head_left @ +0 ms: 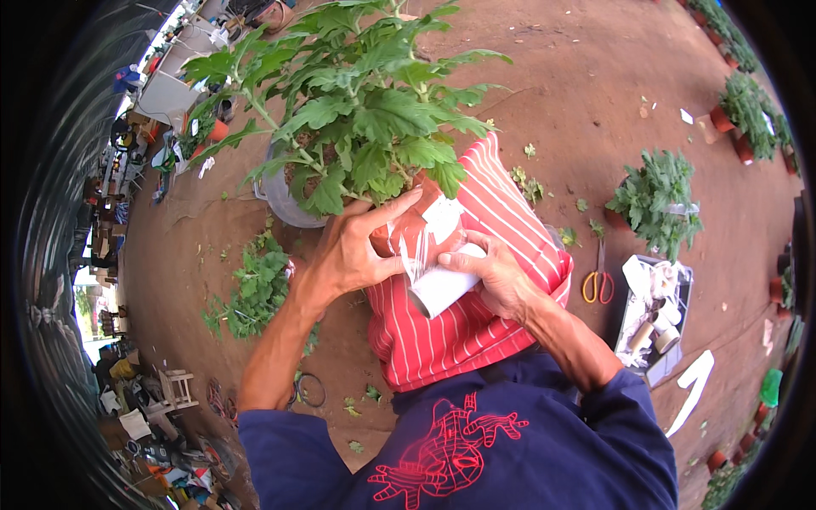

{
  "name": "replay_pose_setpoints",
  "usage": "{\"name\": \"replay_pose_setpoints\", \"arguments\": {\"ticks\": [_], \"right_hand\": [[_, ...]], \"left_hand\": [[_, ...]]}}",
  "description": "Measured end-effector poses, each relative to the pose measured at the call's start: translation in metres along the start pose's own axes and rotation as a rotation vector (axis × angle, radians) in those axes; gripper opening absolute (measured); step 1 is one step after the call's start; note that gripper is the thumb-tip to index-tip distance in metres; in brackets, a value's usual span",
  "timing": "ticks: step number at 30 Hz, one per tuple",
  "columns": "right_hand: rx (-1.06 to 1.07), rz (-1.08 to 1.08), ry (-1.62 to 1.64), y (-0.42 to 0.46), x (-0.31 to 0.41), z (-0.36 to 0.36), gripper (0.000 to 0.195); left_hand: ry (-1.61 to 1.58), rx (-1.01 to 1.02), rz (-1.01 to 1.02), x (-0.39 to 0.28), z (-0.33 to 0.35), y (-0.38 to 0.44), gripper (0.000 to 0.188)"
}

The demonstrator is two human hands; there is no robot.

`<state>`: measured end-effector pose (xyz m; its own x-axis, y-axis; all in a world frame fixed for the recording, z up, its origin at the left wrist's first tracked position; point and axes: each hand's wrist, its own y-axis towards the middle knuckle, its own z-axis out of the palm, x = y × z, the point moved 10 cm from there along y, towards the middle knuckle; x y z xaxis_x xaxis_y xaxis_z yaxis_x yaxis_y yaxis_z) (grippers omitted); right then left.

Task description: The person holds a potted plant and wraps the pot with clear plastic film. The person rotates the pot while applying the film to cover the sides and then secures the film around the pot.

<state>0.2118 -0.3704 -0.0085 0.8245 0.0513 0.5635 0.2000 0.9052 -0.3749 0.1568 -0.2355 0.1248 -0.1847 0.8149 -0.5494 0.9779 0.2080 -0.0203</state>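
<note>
A large leafy plant [382,115] stands in a terracotta-coloured pot [389,239] tilted over a red-and-white striped cloth [433,338] on my lap. My left hand [350,255] spans the pot's side, its fingers near the rim and its thumb by clear film. In my right hand [497,274] is a roll of white material [443,287]; clear film stretches between the roll and the pot. A white patch [442,217] lies on the pot's wall. Behind the pot is a translucent plastic tub [287,197], partly hidden by leaves. Part of each hand's grip is hidden.
Scissors [598,285] with yellow and red handles lie on the dirt floor at the right, beside a grey crate [682,306] of rolls and scraps. A potted plant [660,197] stands behind them. Cut greenery [258,287] lies left. A small wooden stool [177,389] is farther left.
</note>
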Motion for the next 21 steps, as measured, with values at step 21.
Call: {"name": "replay_pose_setpoints", "arguments": {"ticks": [21], "right_hand": [[0.261, 0.078, -0.8, 0.043, -0.025, 0.035, 0.068]], "left_hand": [[-0.803, -0.325, -0.263, 0.105, 0.003, -0.116, 0.087]]}}
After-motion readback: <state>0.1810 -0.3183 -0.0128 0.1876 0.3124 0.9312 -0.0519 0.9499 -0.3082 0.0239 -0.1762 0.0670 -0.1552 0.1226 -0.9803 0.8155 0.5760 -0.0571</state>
